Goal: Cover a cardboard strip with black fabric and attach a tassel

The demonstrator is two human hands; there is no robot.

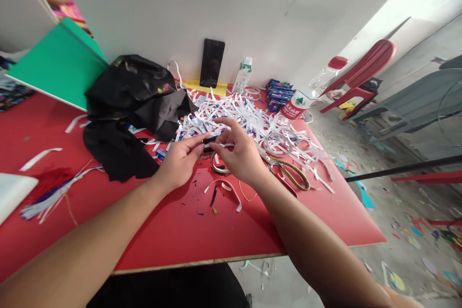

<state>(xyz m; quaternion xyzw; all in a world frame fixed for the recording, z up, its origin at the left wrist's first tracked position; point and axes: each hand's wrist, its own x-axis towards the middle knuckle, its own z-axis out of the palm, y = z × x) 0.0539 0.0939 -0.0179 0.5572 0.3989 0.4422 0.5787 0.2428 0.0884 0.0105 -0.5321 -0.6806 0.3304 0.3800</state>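
my left hand pinches a small black piece between thumb and fingers, low over the desk, just in front of a heap of white paper strips. my right hand curls in at the piece's other side, index finger raised; i cannot tell whether its thumb and fingertips grip it. beside my right wrist lie scissors with yellowish handles. black cloth is bunched to the left, and a dark phone leans against the white panel behind.
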